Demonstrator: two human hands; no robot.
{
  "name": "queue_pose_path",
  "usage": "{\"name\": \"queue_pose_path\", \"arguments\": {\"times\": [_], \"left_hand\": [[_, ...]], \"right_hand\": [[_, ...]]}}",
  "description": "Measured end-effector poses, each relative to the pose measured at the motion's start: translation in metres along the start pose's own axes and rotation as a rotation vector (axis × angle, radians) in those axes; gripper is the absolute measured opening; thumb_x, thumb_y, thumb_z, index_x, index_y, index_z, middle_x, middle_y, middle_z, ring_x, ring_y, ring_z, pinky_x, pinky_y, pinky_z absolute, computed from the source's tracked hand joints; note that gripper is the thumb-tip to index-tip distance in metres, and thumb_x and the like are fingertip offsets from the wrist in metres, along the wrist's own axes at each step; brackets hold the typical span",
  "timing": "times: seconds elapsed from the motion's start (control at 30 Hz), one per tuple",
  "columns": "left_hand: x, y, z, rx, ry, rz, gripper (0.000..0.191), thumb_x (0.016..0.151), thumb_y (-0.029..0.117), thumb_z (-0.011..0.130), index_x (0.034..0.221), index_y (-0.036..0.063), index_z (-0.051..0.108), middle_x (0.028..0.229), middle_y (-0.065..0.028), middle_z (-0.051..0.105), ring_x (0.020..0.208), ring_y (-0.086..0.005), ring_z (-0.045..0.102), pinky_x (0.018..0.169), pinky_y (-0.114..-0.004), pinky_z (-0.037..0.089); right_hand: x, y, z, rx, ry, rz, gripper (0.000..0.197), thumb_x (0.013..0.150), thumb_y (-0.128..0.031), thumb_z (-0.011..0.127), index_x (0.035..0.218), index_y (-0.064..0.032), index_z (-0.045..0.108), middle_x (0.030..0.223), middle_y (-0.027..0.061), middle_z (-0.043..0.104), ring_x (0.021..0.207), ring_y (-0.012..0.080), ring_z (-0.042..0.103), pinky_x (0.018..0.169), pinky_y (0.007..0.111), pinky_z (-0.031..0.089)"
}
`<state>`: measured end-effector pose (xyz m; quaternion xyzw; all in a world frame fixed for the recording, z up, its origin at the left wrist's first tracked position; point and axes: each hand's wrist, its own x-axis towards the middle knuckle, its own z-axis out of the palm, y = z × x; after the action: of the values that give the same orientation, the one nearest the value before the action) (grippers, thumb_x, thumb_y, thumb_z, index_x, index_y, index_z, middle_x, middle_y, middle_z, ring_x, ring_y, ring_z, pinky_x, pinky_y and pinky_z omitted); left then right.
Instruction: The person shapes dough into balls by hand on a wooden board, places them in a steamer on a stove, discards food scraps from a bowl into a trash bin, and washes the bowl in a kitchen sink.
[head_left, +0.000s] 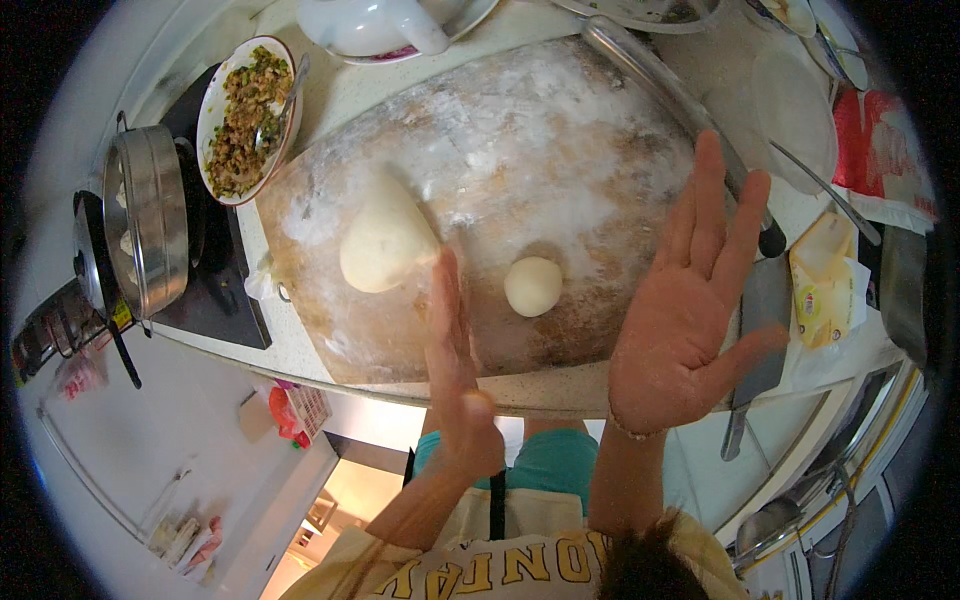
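Note:
A wooden board (585, 202) dusted with flour lies before me. On its left part sits a larger lump of white dough (386, 240), and a small round dough ball (533, 286) rests right of it. My left hand (456, 360) stands on edge, its fingertips at the lower right side of the larger lump, holding nothing. Palm up, my right hand (686, 300) is spread over the board's right edge with nothing in it. Beyond its fingertips lies a metal rolling pin (660, 82) with a dark end. A cleaver (763, 330) lies partly behind the right hand.
An oval bowl (292, 124) of chopped filling with a spoon stands at the upper left. Left of it are a metal steamer (157, 225) and a pan lid (96, 251). A white pot (360, 26) is at the top, a yellow package (821, 292) at the right.

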<state>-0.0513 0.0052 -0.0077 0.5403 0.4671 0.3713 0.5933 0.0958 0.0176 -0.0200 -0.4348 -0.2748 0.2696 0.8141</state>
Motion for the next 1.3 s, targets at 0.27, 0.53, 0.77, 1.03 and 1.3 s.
{"name": "queue_pose_path", "arguments": {"times": [0.27, 0.53, 0.77, 1.03, 1.3], "left_hand": [[0.073, -0.012, 0.029, -0.273, -0.160, 0.133, 0.107, 0.079, 0.084, 0.013, 0.151, 0.0054, 0.006, 0.157, -0.0181, 0.008, 0.145, -0.0313, 0.007, 0.117, -0.041, -0.001], [0.062, -0.002, 0.038, -0.248, -0.108, 0.147, 0.100, 0.083, 0.080, 0.006, 0.151, 0.0082, -0.001, 0.158, -0.0137, -0.003, 0.145, -0.0325, 0.000, 0.116, -0.044, -0.004], [0.028, -0.004, 0.017, -0.136, -0.228, 0.003, 0.104, 0.080, 0.082, 0.008, 0.151, 0.0067, 0.000, 0.158, -0.0151, -0.003, 0.145, -0.0285, -0.007, 0.115, -0.042, -0.008], [0.079, 0.001, 0.016, -0.224, -0.030, 0.085, 0.102, 0.082, 0.080, 0.004, 0.151, 0.0050, 0.000, 0.158, -0.0166, -0.001, 0.146, -0.0287, -0.003, 0.115, -0.043, -0.006], [0.004, -0.007, 0.017, -0.236, -0.153, -0.039, 0.106, 0.079, 0.082, 0.002, 0.151, 0.0038, -0.002, 0.158, -0.0160, -0.001, 0.146, -0.0271, -0.006, 0.114, -0.040, -0.010]], "right_hand": [[-0.009, 0.025, 0.037, -0.305, -0.203, 0.187, 0.088, 0.090, -0.068, 0.000, 0.151, -0.0054, 0.006, 0.155, 0.0185, 0.017, 0.145, 0.0288, 0.012, 0.116, 0.042, 0.000], [-0.019, 0.010, 0.031, -0.309, -0.338, 0.225, 0.077, 0.092, -0.051, 0.013, 0.151, -0.0035, -0.001, 0.157, 0.0175, 0.011, 0.145, 0.0304, 0.008, 0.116, 0.039, 0.001], [-0.006, -0.006, 0.067, -0.281, -0.218, 0.340, 0.095, 0.086, -0.073, -0.004, 0.151, -0.0037, 0.001, 0.157, 0.0184, 0.007, 0.146, 0.0290, 0.000, 0.115, 0.043, -0.008], [-0.068, -0.002, 0.055, -0.008, -0.151, 0.428, 0.093, 0.087, -0.072, -0.003, 0.151, -0.0056, 0.002, 0.157, 0.0178, 0.008, 0.146, 0.0293, -0.001, 0.115, 0.045, -0.007], [0.002, 0.020, 0.063, -0.520, -0.271, 0.294, 0.096, 0.084, -0.076, -0.001, 0.152, -0.0081, 0.000, 0.157, 0.0172, 0.004, 0.145, 0.0323, 0.001, 0.115, 0.046, -0.007]]}}
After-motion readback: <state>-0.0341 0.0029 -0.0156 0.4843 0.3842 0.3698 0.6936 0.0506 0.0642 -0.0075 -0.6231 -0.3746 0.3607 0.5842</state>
